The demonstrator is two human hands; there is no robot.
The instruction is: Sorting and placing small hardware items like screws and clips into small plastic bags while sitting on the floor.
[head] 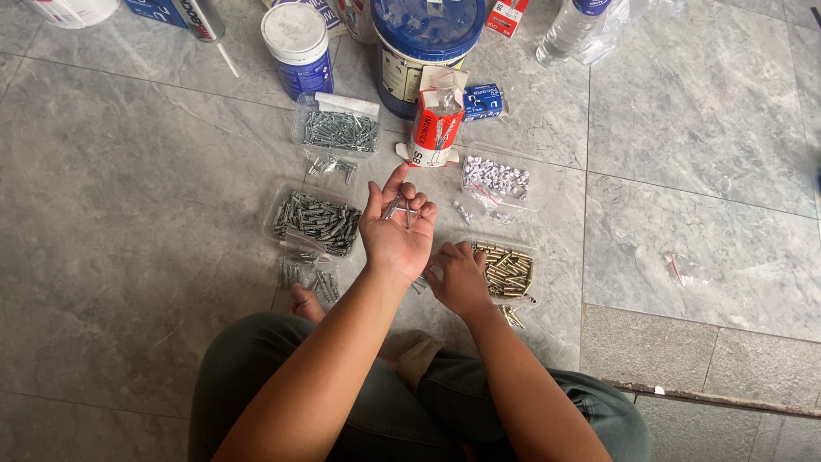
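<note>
Person sits cross-legged on grey tile floor [128, 214], seen from above. Left hand [396, 231] at frame centre, palm up, fingers loosely cupped around a few screws [395, 206] lying on palm & fingers. Right hand [459, 275] just below-right, knuckles up, fingers curled down at the edge of a clear tray [506, 270] w/ brass-coloured plugs; can't tell if it grips anything. Other clear trays: centre-left tray [315, 221] full of grey anchors, a few more loose on floor below it by a bare foot [304, 301]; upper-centre tray [338, 128] w/ silver screws, some spilled just below; right-of-centre tray [496, 177] w/ small white clips. Red & white carton [438, 124] stands open btwn the screw tray & clip tray, just above the left hand. Behind it, top of frame: blue-lidded bucket [428, 43], smaller white-lidded tin [298, 47] to its left, small blue box [483, 100] to its right, clear bottle [569, 30] lying upper right. Empty plastic bag [688, 267] on floor at right, well apart.
</note>
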